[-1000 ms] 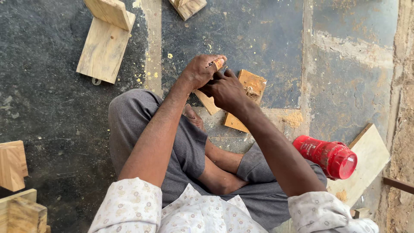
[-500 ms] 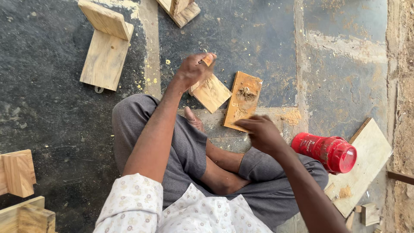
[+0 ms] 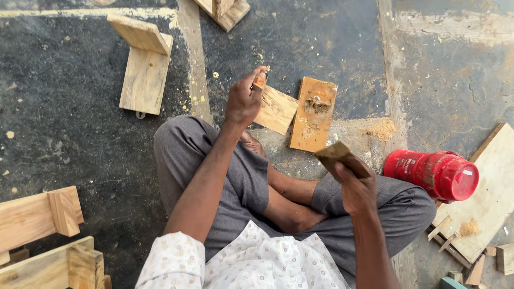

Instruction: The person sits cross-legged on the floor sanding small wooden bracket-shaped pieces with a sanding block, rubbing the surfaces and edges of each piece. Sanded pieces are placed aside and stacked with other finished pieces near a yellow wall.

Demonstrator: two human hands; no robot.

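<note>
Head view shows the left hand [image 3: 243, 101] pinching a small orange wooden peg [image 3: 259, 81] above the pale wooden block [image 3: 276, 109] on the floor, while the right hand [image 3: 356, 190] clasps a dark folded sanding sheet [image 3: 340, 156] near the red plastic jar [image 3: 433, 174].

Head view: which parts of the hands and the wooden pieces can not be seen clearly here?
- Left hand: its fingers close over a small orange-brown piece; only the tip shows, so its kind is unclear.
- Right hand: the dark wooden piece is partly covered by the fingers.
- Plank under the left hand: the near end is hidden by the hand.
- Wooden frames: cut off by the left edge.
</note>
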